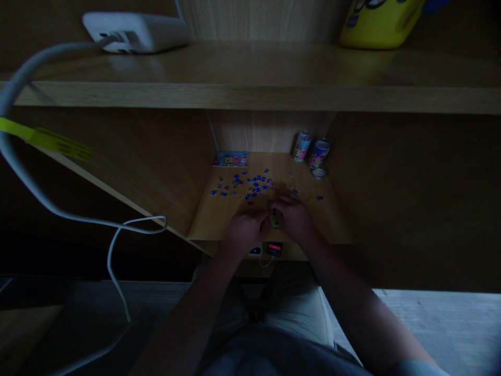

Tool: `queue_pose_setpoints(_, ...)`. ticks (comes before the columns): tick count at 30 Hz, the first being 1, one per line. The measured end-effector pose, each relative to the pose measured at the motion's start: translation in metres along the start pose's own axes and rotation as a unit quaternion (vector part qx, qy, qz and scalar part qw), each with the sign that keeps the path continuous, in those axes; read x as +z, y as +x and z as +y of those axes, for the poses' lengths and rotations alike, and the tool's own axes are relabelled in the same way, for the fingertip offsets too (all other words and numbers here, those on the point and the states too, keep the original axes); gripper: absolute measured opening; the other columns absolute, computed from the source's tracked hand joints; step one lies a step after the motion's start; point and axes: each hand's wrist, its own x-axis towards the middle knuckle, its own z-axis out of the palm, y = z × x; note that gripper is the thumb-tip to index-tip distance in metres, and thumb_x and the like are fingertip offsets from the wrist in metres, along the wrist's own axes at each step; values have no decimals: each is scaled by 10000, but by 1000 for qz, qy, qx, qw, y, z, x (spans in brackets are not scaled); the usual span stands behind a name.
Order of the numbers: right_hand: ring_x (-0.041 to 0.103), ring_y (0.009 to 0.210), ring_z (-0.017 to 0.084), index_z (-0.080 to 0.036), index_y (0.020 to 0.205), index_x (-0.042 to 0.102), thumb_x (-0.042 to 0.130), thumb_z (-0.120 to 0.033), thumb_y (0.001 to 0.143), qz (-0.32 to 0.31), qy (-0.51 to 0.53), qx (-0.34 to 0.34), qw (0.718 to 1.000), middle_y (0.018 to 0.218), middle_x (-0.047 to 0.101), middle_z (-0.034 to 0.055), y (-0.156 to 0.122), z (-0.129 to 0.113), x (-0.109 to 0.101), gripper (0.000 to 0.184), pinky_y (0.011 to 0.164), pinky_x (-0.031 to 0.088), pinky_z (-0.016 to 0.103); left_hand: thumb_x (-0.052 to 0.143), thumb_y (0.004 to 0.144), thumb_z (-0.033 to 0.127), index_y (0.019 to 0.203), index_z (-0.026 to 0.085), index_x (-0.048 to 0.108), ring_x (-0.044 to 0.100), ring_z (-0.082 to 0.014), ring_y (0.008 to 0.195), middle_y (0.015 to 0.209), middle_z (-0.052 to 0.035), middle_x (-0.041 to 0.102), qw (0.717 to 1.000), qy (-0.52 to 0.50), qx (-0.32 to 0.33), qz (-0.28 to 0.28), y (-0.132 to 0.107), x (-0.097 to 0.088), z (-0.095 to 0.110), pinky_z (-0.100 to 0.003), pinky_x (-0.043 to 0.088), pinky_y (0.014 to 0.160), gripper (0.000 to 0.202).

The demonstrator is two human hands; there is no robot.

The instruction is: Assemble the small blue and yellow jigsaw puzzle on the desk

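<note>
Low in the shelf compartment, my left hand [246, 230] and my right hand [293, 215] meet over a small joined patch of jigsaw pieces [274, 220], yellow and dark, near the front edge. My left fingers pinch at the patch's left side. From the right, my curled right fingers grip its upper right part and hide some of it. Just beyond lie several loose jigsaw pieces [256, 185], mostly blue, with some yellow and pink ones. A colourful picture card [230, 159] lies at the back left. Dim light hides fine detail at the fingertips.
Two printed cans [301, 146] stand at the back right, with a round metal lid [318, 173] before them. Overhead runs an upper shelf [250, 96] bearing a white power adapter [135, 32] and a yellow container [379, 26]. A white cable [50, 203] loops down the left.
</note>
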Motion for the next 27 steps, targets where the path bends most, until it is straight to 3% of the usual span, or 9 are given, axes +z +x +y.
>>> queue_pose_setpoints(6,652,954,244,-237,935,821,600,-49,946,-6,-4,5,1000,943,751,53,0,1,2,290,991,471,389,571,1063,297,1118,245,796,790,-246,833,948,-71,843,999,36,-21,-24,0,-3,3,-341,519,719,237)
queue_pose_setpoints(27,655,943,238,-237,908,802,607,-51,938,11,13,2,1000,922,736,53,-2,4,6,271,986,484,373,568,1049,296,1065,235,786,777,-244,777,896,-76,827,999,31,-20,-27,-1,-1,3,-333,553,719,226)
